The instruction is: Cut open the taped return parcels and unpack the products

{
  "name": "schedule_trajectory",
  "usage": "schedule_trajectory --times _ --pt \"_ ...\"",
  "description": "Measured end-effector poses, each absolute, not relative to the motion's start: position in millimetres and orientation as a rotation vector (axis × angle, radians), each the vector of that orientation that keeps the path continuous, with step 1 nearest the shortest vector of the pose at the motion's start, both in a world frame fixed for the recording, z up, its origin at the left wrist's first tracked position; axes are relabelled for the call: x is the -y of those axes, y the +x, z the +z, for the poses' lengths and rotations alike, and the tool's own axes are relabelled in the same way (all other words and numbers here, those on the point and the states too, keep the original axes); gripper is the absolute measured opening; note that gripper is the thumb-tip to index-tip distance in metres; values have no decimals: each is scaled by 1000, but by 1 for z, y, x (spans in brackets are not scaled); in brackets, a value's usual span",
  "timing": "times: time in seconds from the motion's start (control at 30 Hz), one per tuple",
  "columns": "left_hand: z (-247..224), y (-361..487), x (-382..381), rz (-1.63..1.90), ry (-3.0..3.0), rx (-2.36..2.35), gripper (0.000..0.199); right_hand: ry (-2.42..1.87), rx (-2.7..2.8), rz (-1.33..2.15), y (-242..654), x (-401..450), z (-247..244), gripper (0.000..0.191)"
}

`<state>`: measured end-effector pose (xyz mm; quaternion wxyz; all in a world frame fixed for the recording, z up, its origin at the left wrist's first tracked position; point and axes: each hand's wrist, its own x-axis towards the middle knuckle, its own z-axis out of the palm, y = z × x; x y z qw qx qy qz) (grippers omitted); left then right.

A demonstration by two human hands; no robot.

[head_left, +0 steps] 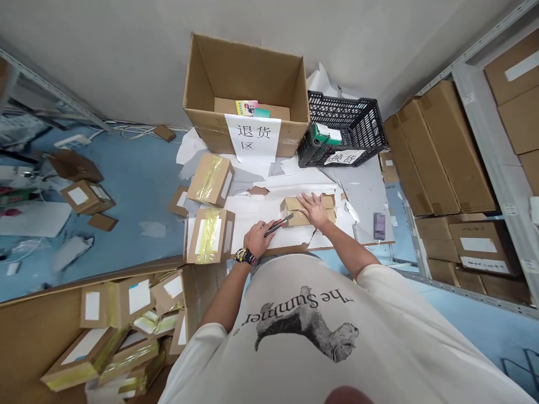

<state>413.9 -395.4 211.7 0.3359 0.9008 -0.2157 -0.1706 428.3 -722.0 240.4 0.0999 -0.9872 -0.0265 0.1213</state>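
Observation:
A small cardboard box [292, 204] lies on the paper-covered table in front of me, with a seam running along its top. My right hand [314, 211] presses flat on the box, fingers spread. In my left hand [257, 238], a slim black and red box cutter [278, 223] is gripped, its tip pointing at the box's near left part. Whether the tip touches the cardboard I cannot tell. A watch [245, 256] is on my left wrist. Two taped, labelled boxes, one nearer [229, 235] and one farther [227, 188], stand left of my hands.
Behind stand a big open carton [202, 120] with a paper sign and a black plastic crate [370, 132] holding a green and white packet. A phone [379, 226] lies at the right. Several taped parcels fill a large carton [37, 331] at lower left. Shelves of boxes [455, 151] line the right.

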Motion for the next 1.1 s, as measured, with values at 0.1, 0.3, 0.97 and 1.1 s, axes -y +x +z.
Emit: schedule_trajectory --times 0.1,0.3,0.97,1.1 --pt "210 424 406 -446 2436 582 55 -2923 81 294 420 718 236 64" --pt "215 436 425 -469 2469 611 58 -2868 42 254 417 718 232 63" --pt "155 451 421 -410 2409 -130 67 -2756 -262 -15 395 733 252 54" --pt "160 454 439 -276 2315 -65 65 -2556 -836 -218 376 773 247 65"
